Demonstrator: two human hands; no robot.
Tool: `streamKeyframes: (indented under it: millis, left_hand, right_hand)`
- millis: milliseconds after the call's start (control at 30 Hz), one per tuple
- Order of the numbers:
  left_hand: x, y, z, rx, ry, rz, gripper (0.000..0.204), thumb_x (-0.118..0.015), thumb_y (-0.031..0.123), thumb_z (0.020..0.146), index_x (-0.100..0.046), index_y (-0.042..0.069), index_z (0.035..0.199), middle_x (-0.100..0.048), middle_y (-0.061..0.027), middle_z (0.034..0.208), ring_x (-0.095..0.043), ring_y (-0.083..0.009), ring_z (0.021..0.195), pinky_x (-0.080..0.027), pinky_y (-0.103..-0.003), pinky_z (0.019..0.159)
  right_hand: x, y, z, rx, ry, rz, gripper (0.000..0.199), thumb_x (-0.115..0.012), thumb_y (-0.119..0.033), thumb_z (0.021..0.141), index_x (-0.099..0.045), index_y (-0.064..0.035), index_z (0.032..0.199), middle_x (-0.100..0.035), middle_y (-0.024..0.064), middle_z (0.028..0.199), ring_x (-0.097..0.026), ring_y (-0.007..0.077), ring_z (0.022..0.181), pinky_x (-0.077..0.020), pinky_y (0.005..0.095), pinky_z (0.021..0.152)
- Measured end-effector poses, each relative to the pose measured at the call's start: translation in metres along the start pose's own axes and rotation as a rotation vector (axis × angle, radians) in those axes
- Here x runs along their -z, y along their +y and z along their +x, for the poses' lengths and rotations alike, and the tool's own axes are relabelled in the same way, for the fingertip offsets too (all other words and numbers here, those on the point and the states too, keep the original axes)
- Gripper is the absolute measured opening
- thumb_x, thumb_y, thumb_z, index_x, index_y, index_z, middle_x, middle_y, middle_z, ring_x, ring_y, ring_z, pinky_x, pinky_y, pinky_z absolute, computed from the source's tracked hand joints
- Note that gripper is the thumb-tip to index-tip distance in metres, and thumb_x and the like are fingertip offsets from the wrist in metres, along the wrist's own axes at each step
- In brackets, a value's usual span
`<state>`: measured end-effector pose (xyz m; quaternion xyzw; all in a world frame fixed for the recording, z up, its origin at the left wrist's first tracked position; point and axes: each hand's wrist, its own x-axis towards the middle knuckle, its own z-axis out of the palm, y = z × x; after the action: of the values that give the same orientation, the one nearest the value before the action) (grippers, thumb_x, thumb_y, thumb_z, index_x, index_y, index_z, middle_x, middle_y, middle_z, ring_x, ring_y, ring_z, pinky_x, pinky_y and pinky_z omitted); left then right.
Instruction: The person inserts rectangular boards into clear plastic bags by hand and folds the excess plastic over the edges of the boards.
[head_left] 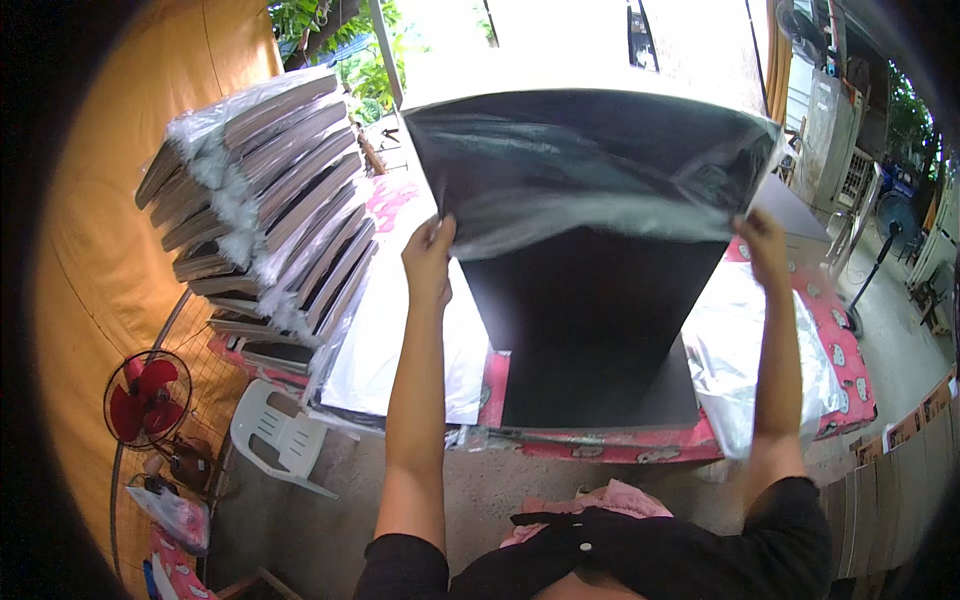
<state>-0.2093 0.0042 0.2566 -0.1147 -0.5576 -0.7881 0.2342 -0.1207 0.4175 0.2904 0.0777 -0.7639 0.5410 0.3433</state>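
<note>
A large black flat panel [585, 290] stands tilted up in front of me. Over its upper part lies a clear plastic bag [590, 215], its open edge crossing the panel's middle. My left hand [430, 258] pinches the bag's edge at the panel's left side. At the right side, slightly blurred, my right hand [763, 250] has its fingers closed on the same edge. Below, another black surface [600, 392] lies flat at the table's front; whether it is a separate panel I cannot tell.
Plastic-wrapped panels [275, 200] lean in a tall stack at the left. White plastic sheets [410, 345] and clear bags [755, 350] cover parts of the pink patterned table [845, 365]. Around it stand a white chair [280, 435], red-bladed fan [150, 398], standing fan [893, 225] and cardboard stack [900, 480].
</note>
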Motion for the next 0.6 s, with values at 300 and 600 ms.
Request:
streamKeyframes:
  millis: [300,600]
  left_hand:
    - [-0.003,-0.038,0.006,0.011,-0.275,0.109,0.031,-0.062,0.004,0.074,-0.050,-0.005,0.102,-0.058,-0.0092,0.096,-0.055,-0.0151,0.084,-0.043,-0.026,0.076]
    - [0.023,-0.124,-0.006,0.203,-0.024,0.113,0.041,-0.064,0.010,0.075,-0.047,-0.008,0.108,-0.057,-0.0108,0.095,-0.052,-0.0142,0.086,-0.041,-0.026,0.075]
  right_hand:
    - [0.009,0.028,0.035,0.101,0.051,0.267,0.020,-0.062,-0.008,0.073,-0.059,0.0012,0.090,-0.059,0.0043,0.081,-0.055,0.0123,0.077,-0.0431,0.0257,0.072]
    - [-0.022,0.175,-0.024,-0.257,0.092,0.164,0.030,-0.061,-0.004,0.071,-0.056,0.0005,0.100,-0.060,0.0078,0.072,-0.056,0.0104,0.067,-0.0438,0.0231,0.062]
